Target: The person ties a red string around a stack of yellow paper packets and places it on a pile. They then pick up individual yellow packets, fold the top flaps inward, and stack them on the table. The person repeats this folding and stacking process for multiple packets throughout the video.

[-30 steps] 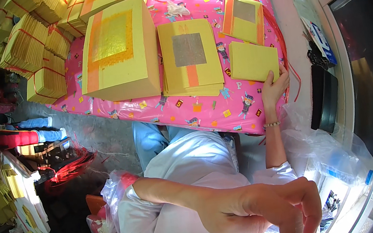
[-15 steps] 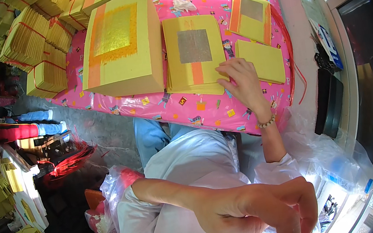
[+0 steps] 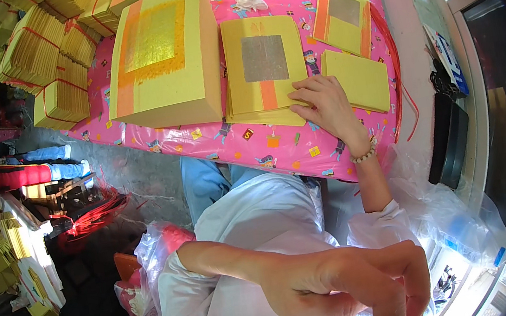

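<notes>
My right hand (image 3: 328,109), with a beaded bracelet at its wrist, rests its fingertips on the lower right corner of a low stack of yellow paper (image 3: 258,29). A silver square and an orange strip mark its top sheet. The fingers lie a little bent on the paper, with the thumb apart from them. Close to the camera, my left hand (image 3: 340,284) is curled closed. Its fingertips run toward the lower edge, and whatever they hold is hidden. Left of the low stack stands a tall yellow paper block (image 3: 204,55) with a gold square on top.
Another yellow stack (image 3: 358,80) and a silver-marked paper pile (image 3: 340,18) lie on the pink patterned tablecloth (image 3: 199,141). Tied yellow bundles (image 3: 28,50) crowd the far left. Red strings (image 3: 391,63) hang along the right edge beside a window. Another person (image 3: 12,174) is at the left.
My right hand has shifted slightly left along the low stack's corner. The view has moved a little. My left hand stays curled in the same place.
</notes>
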{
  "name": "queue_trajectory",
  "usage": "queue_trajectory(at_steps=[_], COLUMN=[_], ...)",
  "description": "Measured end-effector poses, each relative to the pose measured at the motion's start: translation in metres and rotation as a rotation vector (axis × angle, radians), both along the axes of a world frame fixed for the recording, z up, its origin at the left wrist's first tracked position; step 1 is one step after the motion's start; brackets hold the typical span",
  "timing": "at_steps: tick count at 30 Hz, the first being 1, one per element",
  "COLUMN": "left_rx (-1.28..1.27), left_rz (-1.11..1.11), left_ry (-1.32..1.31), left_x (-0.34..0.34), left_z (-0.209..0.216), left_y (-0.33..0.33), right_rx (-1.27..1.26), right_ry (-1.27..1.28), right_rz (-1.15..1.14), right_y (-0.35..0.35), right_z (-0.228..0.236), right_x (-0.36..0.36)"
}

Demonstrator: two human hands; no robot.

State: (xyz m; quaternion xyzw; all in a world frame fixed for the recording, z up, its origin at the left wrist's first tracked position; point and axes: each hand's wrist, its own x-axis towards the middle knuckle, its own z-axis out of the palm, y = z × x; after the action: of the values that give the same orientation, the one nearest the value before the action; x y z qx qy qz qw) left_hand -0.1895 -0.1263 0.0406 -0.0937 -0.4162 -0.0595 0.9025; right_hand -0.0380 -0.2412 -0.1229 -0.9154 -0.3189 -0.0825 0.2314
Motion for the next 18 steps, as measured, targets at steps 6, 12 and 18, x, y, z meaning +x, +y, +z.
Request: queue_trajectory(at_steps=[6,12,18], left_rx=[0.001,0.755,1.857], left_rz=[0.052,0.207,1.357], left_ry=[-0.084,-0.006,-0.049], left_x=[0.005,0.024,0.109], left_z=[-0.004,-0.012,-0.105], left_y=[-0.003,0.046,0.081], right_rx=[0.028,0.044,0.094], right_ry=[-0.037,0.018,-0.051], right_rz=[0.0,0.007,0.013], right_y=[0.001,0.002,0.002], right_z=[0.0,0.001,0.005], right_x=[0.0,0.002,0.002])
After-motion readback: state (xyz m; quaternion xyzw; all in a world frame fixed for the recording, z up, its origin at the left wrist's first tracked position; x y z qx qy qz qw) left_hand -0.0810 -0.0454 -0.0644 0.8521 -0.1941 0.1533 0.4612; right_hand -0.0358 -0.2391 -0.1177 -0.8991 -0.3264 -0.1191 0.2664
